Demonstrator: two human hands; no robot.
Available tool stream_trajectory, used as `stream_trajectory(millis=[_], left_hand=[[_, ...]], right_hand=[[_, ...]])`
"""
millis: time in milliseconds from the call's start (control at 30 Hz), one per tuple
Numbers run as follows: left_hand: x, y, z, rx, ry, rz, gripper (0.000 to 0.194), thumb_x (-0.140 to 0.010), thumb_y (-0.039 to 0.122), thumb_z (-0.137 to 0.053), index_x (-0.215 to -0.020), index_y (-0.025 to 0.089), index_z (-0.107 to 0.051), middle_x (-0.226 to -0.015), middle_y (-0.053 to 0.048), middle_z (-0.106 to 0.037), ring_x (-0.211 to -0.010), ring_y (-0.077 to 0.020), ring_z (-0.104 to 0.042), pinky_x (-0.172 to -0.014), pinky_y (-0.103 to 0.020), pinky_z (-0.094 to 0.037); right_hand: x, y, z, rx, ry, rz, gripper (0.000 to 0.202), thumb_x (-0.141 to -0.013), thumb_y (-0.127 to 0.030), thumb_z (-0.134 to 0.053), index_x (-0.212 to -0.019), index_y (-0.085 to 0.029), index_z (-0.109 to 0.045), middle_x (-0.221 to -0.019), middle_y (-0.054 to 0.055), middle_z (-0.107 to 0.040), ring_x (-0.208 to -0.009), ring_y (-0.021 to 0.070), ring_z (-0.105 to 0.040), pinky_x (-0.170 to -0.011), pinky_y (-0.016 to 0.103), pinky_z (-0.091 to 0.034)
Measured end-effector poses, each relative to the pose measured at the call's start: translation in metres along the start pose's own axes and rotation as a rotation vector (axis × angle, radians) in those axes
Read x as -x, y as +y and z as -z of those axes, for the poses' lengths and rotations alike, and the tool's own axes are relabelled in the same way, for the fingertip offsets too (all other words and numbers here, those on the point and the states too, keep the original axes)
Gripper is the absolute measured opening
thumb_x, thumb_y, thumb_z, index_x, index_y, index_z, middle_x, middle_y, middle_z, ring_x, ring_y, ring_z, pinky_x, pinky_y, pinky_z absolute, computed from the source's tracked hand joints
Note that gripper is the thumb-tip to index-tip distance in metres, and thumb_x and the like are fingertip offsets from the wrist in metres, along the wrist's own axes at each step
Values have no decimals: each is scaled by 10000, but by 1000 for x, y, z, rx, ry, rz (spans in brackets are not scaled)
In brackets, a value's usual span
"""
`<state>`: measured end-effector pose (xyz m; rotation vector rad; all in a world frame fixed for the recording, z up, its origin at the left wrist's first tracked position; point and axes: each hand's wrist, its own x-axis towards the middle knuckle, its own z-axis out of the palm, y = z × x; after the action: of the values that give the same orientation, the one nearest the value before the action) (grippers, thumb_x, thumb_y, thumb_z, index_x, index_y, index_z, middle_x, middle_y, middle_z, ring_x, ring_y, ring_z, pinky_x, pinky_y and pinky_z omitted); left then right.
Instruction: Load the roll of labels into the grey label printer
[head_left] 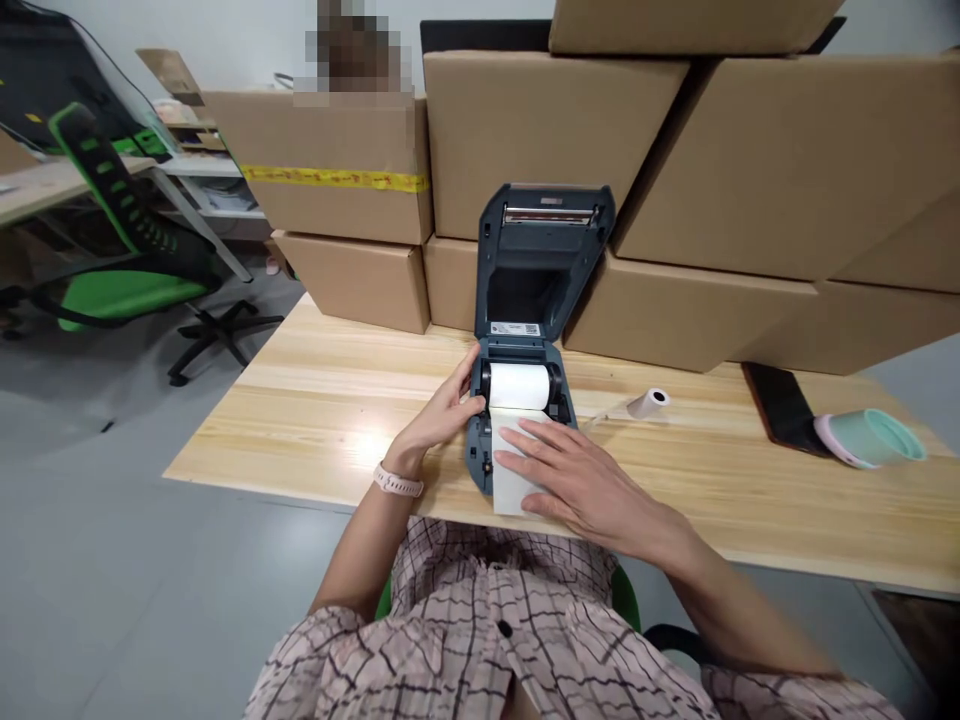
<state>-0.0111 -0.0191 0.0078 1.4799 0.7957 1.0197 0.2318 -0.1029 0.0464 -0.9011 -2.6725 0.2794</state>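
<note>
A dark grey label printer (475, 440) stands on the wooden table in front of me with its lid (544, 262) raised. Inside it sits a white label roll (519, 386) between two black holders. From the roll a strip of white label paper (510, 490) runs over the printer's front towards me. My left hand (450, 405) grips the printer's left side, its thumb over the inner edge beside the roll. Across the strip lies my right hand (559, 470), fingers stretched out and flat on the paper.
Right of the printer lies a small white roll (649, 403). Further right are a black phone (784, 405) and a mint-green cup (874, 438). Stacked cardboard boxes (555, 130) line the table's back. A green chair (135, 290) stands left; a person is partly visible behind the boxes.
</note>
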Motion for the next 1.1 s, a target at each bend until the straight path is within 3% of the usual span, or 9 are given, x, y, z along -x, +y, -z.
stream_trajectory(millis=[233, 400, 667, 800, 867, 967, 1100], left_hand=[[1, 3, -2, -17, 33, 27, 854, -869, 390, -718, -1612, 228, -328, -1705, -78, -291, -1583, -305, -258, -1309, -442, -223], [2, 2, -1, -26, 47, 50, 843, -854, 355, -722, -1601, 222, -356, -1666, -114, -374, -1509, -343, -400, -1258, -497, -319], [0, 4, 0, -47, 67, 69, 798, -836, 353, -738, -1563, 231, -433, -1626, -119, -443, -1461, -346, -467, -1232, -506, -353], [1, 0, -1, -50, 71, 59, 814, -843, 438, -753, -1563, 241, -427, -1644, -118, -414, -1499, -348, -418, -1247, -499, -331], [-2, 1, 1, -82, 146, 50, 819, -868, 502, -725, -1576, 255, -395, -1676, -114, -356, -1550, -340, -332, -1265, -493, -296], [-26, 16, 12, -164, 303, -52, 788, -905, 595, -654, -1577, 293, -376, -1711, -95, -278, -1582, -329, -256, -1284, -492, -247], [-99, 61, 38, -208, 372, -335, 732, -922, 630, -626, -1544, 316, -401, -1689, -54, -330, -1589, -307, -235, -1279, -460, -259]], right_hand=[[-2, -12, -19, 110, 92, -25, 569, -981, -593, -530, -1412, -226, -579, -1557, 88, -535, -1469, 334, -450, -1146, 559, -480], [-1, -23, -33, 197, 136, -39, 664, -971, -602, -526, -1454, -147, -532, -1585, 142, -489, -1493, 369, -406, -1145, 574, -475], [1, -24, -32, 175, 161, -47, 665, -975, -597, -525, -1463, -145, -531, -1600, 150, -466, -1512, 360, -383, -1134, 570, -486], [7, -30, -31, 148, 219, -31, 642, -978, -593, -532, -1427, -135, -559, -1560, 161, -517, -1482, 341, -438, -1142, 561, -484], [15, -34, -32, 111, 275, 0, 567, -995, -553, -538, -1386, -145, -589, -1509, 156, -575, -1446, 309, -493, -1152, 535, -482], [29, -34, -32, 23, 353, 20, 461, -1015, -510, -532, -1315, -173, -623, -1427, 135, -651, -1387, 271, -563, -1146, 513, -493], [41, -30, -29, -84, 411, -11, 423, -1008, -504, -552, -1291, -198, -624, -1330, 110, -718, -1322, 246, -623, -1130, 505, -507]])
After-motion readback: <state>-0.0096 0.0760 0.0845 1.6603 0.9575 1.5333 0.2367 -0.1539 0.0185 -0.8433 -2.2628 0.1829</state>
